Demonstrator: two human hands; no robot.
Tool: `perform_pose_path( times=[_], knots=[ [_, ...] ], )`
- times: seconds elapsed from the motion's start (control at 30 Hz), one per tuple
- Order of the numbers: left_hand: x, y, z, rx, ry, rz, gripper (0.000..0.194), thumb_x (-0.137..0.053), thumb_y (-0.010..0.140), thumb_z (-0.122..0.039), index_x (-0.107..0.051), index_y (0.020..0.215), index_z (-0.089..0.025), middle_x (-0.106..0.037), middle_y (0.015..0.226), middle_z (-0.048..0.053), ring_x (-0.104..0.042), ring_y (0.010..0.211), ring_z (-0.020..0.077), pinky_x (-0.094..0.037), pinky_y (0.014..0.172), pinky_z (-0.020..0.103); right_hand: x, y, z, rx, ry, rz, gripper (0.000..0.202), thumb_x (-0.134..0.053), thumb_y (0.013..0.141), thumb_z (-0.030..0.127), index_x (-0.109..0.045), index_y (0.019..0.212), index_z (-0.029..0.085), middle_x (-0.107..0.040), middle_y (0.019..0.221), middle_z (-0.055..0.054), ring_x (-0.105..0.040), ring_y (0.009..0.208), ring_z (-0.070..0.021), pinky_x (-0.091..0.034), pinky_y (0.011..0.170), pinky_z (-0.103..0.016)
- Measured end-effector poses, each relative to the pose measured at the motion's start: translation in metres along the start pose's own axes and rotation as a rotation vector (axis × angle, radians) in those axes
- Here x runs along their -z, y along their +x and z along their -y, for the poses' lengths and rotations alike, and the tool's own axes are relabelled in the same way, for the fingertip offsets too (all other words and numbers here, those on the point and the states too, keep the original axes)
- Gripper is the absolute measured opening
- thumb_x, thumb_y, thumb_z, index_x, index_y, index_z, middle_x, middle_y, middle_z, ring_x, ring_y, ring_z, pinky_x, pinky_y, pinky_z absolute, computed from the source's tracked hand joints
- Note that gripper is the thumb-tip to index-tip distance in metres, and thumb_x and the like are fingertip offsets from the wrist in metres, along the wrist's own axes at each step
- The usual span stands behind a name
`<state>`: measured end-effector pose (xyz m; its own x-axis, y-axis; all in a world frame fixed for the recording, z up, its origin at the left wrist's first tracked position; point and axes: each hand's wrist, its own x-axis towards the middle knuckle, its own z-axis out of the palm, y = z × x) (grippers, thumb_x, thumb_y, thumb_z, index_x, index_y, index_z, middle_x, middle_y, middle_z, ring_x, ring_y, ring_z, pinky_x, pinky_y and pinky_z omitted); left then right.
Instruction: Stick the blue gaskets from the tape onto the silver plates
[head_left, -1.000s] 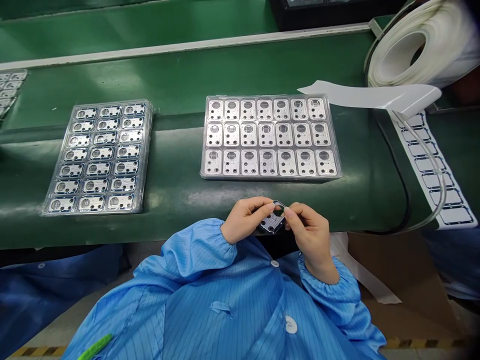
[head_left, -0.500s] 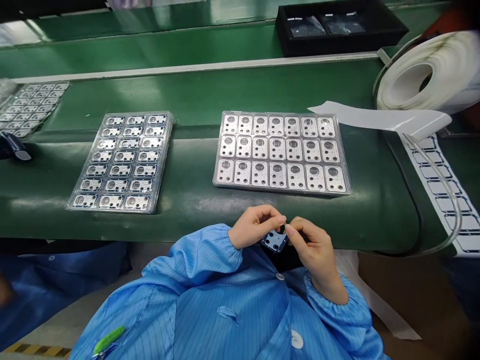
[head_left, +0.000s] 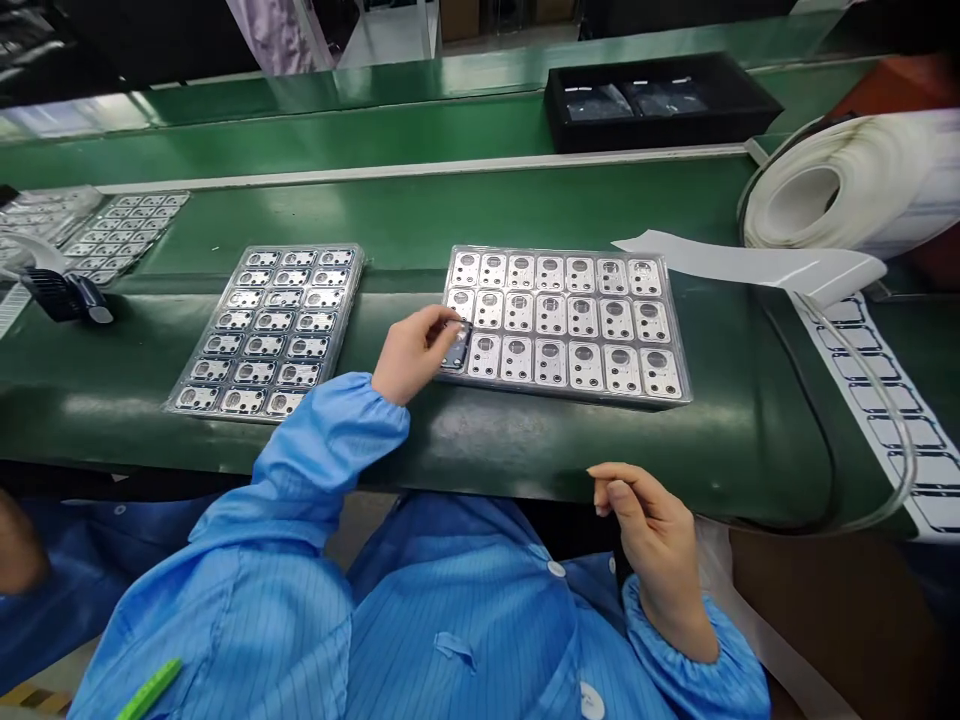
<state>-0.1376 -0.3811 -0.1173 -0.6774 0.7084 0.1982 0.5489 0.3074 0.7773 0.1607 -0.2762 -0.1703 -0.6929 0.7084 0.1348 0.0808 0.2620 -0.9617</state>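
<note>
My left hand (head_left: 416, 352) reaches over the near-left corner of the tray (head_left: 570, 392), pinching a plate (head_left: 454, 352); my right hand (head_left: 656, 535), loosely parted, hovers before it; a roll (head_left: 862, 190) stands beyond its right end

Soft glare along green belt (head_left: 510, 440)

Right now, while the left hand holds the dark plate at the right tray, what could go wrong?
The plate is pinched in the left hand at the near left corner of the right tray; it might sit crooked, and the fingers partly hide the fit.
It could also knock the neighbouring plate, which lies close beside it.
The clear tube lies across the printed strip, so pulling the strip may snag it.
</note>
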Motion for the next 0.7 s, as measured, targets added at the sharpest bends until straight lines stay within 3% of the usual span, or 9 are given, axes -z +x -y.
perform_pose_path(
  times=[0.13, 0.27, 0.4, 0.6, 0.7],
  knots=[
    [-0.005, 0.017, 0.023, -0.001, 0.303, -0.023, 0.024, -0.055, 0.091, -0.029, -0.069, 0.103, -0.014, -0.068, 0.088, 0.006, -0.058, 0.079, 0.0179, -0.048, 0.08, 0.031, 0.007, -0.008, -0.004, -0.015, -0.01, -0.052, 0.02, -0.06, 0.095, 0.039, -0.073, 0.09, 0.025, -0.062, 0.065, 0.002, -0.057, 0.057, -0.0112, -0.049, 0.054, -0.021],
    [-0.008, 0.009, 0.032, -0.102, 0.545, -0.102, 0.034, -0.056, 0.093, -0.035, -0.068, 0.115, -0.013, -0.064, 0.107, 0.014, -0.055, 0.103, 0.0278, -0.045, 0.095, 0.041, 0.015, -0.016, -0.008, -0.065, -0.041, -0.088, 0.022, -0.061, 0.094, 0.041, -0.073, 0.089, 0.025, -0.062, 0.064, 0.001, -0.058, 0.057, -0.0119, -0.05, 0.053, -0.021],
    [-0.004, -0.005, 0.03, -0.231, 0.601, -0.082, 0.036, -0.052, 0.096, -0.038, -0.065, 0.121, -0.016, -0.063, 0.119, 0.015, -0.052, 0.111, 0.029, -0.043, 0.101, 0.044, 0.026, -0.022, -0.017, -0.099, -0.051, -0.129, 0.025, -0.06, 0.094, 0.044, -0.074, 0.088, 0.023, -0.061, 0.062, 0.001, -0.057, 0.056, -0.0125, -0.05, 0.052, -0.022],
    [0.001, -0.011, 0.026, -0.379, 0.579, 0.049, 0.026, -0.053, 0.095, -0.038, -0.07, 0.104, -0.021, -0.073, 0.113, 0.009, -0.06, 0.111, 0.0285, -0.047, 0.102, 0.047, 0.035, -0.026, -0.03, -0.189, -0.039, -0.211, 0.036, -0.059, 0.092, 0.052, -0.072, 0.081, 0.021, -0.059, 0.058, 0.001, -0.056, 0.052, -0.0127, -0.047, 0.051, -0.024],
    [0.004, -0.01, 0.024, -0.42, 0.561, 0.011, 0.026, -0.058, 0.092, -0.038, -0.068, 0.114, -0.03, -0.074, 0.117, 0.003, -0.064, 0.111, 0.0289, -0.049, 0.103, 0.051, 0.041, -0.031, -0.04, -0.304, 0.066, -0.232, 0.046, -0.059, 0.086, 0.064, -0.07, 0.08, 0.02, -0.058, 0.056, 0.002, -0.055, 0.051, -0.0125, -0.046, 0.051, -0.025]
  ],
)
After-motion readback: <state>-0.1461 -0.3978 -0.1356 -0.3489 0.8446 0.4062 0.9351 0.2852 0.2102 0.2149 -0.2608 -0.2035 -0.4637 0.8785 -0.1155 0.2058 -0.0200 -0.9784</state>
